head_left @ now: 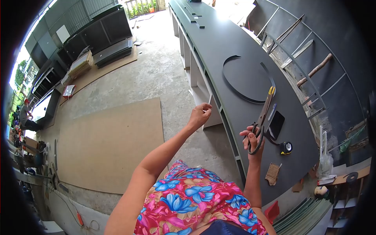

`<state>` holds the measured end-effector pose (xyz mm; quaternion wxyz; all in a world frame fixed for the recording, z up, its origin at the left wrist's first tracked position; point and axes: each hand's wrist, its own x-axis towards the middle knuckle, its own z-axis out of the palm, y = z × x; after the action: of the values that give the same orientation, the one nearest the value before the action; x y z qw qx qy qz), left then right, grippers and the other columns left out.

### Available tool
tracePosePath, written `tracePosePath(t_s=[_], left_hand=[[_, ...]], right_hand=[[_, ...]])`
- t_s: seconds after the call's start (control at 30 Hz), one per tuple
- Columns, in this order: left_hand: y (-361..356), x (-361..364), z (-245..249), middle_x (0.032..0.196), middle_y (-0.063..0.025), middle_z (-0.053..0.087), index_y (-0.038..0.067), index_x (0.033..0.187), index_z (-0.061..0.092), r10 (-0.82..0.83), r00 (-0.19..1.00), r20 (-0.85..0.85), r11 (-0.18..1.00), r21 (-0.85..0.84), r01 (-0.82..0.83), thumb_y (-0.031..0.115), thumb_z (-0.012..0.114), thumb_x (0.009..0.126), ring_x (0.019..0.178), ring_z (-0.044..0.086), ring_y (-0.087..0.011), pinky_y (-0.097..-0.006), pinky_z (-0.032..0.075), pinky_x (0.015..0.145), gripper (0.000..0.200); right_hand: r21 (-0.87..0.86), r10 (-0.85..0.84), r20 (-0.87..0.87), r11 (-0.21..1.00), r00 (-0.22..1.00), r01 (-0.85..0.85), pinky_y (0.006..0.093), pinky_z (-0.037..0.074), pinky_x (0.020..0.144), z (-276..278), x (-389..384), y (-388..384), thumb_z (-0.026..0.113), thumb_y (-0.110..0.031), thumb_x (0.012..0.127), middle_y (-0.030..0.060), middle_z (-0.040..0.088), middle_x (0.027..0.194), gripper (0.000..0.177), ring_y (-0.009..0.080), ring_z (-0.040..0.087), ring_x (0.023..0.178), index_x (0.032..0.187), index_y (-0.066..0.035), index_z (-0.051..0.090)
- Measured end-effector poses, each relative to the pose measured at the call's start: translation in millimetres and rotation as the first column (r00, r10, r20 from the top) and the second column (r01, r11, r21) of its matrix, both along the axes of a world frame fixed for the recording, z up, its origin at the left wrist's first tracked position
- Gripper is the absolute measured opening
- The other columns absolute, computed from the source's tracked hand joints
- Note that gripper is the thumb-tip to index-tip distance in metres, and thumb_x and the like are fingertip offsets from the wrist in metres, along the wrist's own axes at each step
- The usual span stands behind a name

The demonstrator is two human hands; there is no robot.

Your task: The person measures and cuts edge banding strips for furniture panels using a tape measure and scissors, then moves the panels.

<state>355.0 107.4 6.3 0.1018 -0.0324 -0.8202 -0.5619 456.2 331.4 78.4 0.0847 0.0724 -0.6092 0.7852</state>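
One pair of scissors (264, 111), dark-bladed, yellow at the tips, in the right hand (255, 145): fingers hooked about the looped handles, blades pointing away over the desk (231, 33). One pen (272, 112), to the right of those fingers, beside the blades. One black phone (277, 124), just right of the pen. One tape measure (286, 147), yellow and black, farther right of the same fingers. One scrap of corrugated cardboard (272, 174), nearer the wearer than the fingers. One black strip (241, 96), lying in an open curve beyond them. One left hand (200, 114), off the desk's left edge, fingers loosely curled; whether they pinch anything, I cannot tell. One brown board (109, 145), flat on the floor, left of the left fingers.
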Motion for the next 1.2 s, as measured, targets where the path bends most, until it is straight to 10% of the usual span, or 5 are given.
tracePosePath(t_s=[0.3,0.5,0.8,0.9,1.2], left_hand=[[15.9,-185.3,29.3,0.08,-0.0104,0.064,-0.001,0.092,0.06,-0.132,0.99,0.046,0.97,0.21,0.12,0.018,0.057,0.074,0.072,0.061,-0.0163,-0.0258,0.048,0.065,0.026],[30.8,-288.2,15.2,0.092,-0.0164,0.06,0.0,0.1,0.056,-0.012,0.998,-0.064,0.953,-0.302,-0.008,0.033,0.064,0.071,0.085,0.059,-0.0236,-0.0328,0.047,0.072,0.045],[35.2,-361.8,0.7,0.093,-0.0173,0.057,0.002,0.089,0.053,-0.151,0.97,0.189,0.901,-0.378,0.214,0.022,0.062,0.068,0.093,0.054,-0.0323,-0.0389,0.042,0.081,0.031],[36.3,-364.0,7.7,0.07,-0.0142,0.061,-0.002,0.084,0.045,-0.391,0.894,0.218,0.92,0.118,0.373,0.007,0.052,0.071,0.044,0.05,-0.0112,-0.0238,0.04,0.039,0.018],[-0.4,-296.3,67.1,0.075,-0.0093,0.054,0.001,0.084,0.047,-0.748,0.631,0.204,0.563,0.699,0.441,0.01,0.053,0.08,0.051,0.048,-0.0077,-0.0165,0.039,0.044,0.011]], right_hand=[[0.269,-0.3,0.023,0.921,0.954,0.283,0.0144,0.034,0.037,18.3,-9.0,15.9,0.06,-0.017,0.075,0.0121,0.059,0.076,0.028,0.0024,0.042,0.041,0.092,0.0,0.047],[0.266,-0.58,0.064,0.794,0.812,0.546,0.0146,0.034,0.037,11.7,-7.9,-3.6,0.06,-0.015,0.075,0.0124,0.06,0.076,0.027,0.0025,0.042,0.042,0.094,0.0,0.047],[0.226,-0.794,0.092,0.604,0.601,0.764,0.0158,0.036,0.036,6.0,-28.1,-70.0,0.061,-0.011,0.076,0.0118,0.061,0.075,0.024,0.0039,0.045,0.042,0.091,0.001,0.047],[0.245,-0.816,0.091,0.574,0.57,0.782,0.0158,0.036,0.037,-8.5,-36.9,-81.6,0.061,-0.009,0.075,0.0122,0.062,0.076,0.023,0.0038,0.046,0.044,0.09,0.001,0.047],[-0.136,-0.638,0.229,0.727,0.735,0.673,0.0163,0.036,0.039,-48.5,-147.9,-103.3,0.066,-0.023,0.075,0.0138,0.062,0.087,0.027,0.0025,0.045,0.046,0.078,-0.006,0.045]])
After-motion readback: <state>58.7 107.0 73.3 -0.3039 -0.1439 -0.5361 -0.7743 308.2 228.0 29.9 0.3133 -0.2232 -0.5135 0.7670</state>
